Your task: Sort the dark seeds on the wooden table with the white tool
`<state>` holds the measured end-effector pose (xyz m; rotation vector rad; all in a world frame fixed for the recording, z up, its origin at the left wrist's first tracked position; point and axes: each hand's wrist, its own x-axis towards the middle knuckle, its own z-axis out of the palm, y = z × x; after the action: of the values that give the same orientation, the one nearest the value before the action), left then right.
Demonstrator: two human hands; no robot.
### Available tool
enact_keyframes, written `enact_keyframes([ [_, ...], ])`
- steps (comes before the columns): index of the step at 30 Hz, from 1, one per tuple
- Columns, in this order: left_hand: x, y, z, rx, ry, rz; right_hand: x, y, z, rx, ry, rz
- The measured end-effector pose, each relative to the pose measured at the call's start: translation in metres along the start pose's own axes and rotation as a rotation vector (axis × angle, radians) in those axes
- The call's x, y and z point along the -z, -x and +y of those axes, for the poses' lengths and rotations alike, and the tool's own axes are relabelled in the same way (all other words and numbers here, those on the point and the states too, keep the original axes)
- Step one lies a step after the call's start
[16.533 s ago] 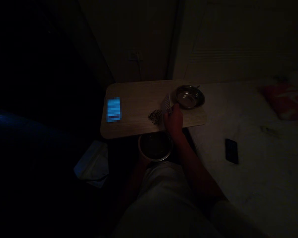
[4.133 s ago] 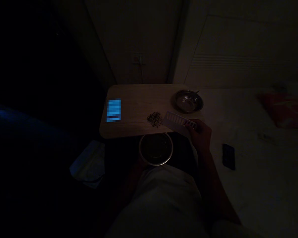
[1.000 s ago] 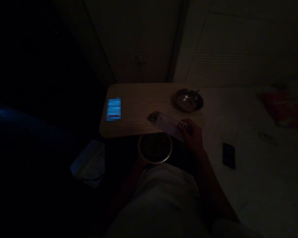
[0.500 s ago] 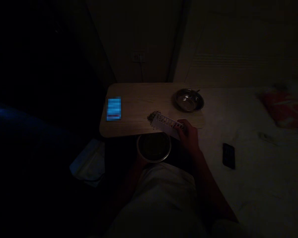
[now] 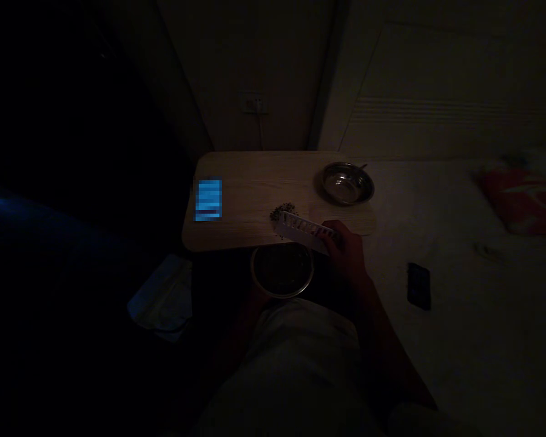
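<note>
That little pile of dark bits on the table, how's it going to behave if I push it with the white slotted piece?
The pile looks like loose small grains, so it would probably spread and scatter rather than slide as one. The white slotted piece in the right hand seems stiff enough to sweep them. Some bits may slip off the table edge toward the bowl below.

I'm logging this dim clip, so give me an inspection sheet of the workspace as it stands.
Surface: wooden table, beside a white bed.
Job's things: white slotted tool against a small dark pile near the table's front edge; steel bowl below that edge.
Clutter: lit phone, second bowl, dark phone, red pillow, pale bag.
Grippers: right hand grips the tool; left hand under the bowl, too dark to judge.
Cables: cord from wall socket.
Surroundings: dark room.
</note>
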<state>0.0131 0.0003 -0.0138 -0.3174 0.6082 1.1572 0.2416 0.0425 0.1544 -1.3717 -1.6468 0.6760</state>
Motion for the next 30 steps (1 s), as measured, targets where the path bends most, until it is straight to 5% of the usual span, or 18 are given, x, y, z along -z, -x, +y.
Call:
enact_keyframes([
  [11,-0.006,0.001,0.000,-0.014,0.037,-0.018,0.008,-0.001,-0.003,-0.003,-0.055,-0.067],
  [20,0.005,0.001,0.005,-0.052,-0.016,0.077,0.008,-0.001,0.005,-0.073,-0.070,0.205],
  [26,-0.011,-0.001,0.000,-0.009,0.087,0.084,-0.006,0.004,-0.005,-0.032,-0.087,-0.044],
  [30,-0.004,-0.003,0.003,-0.048,0.015,-0.004,-0.008,0.004,-0.004,-0.039,-0.106,-0.101],
])
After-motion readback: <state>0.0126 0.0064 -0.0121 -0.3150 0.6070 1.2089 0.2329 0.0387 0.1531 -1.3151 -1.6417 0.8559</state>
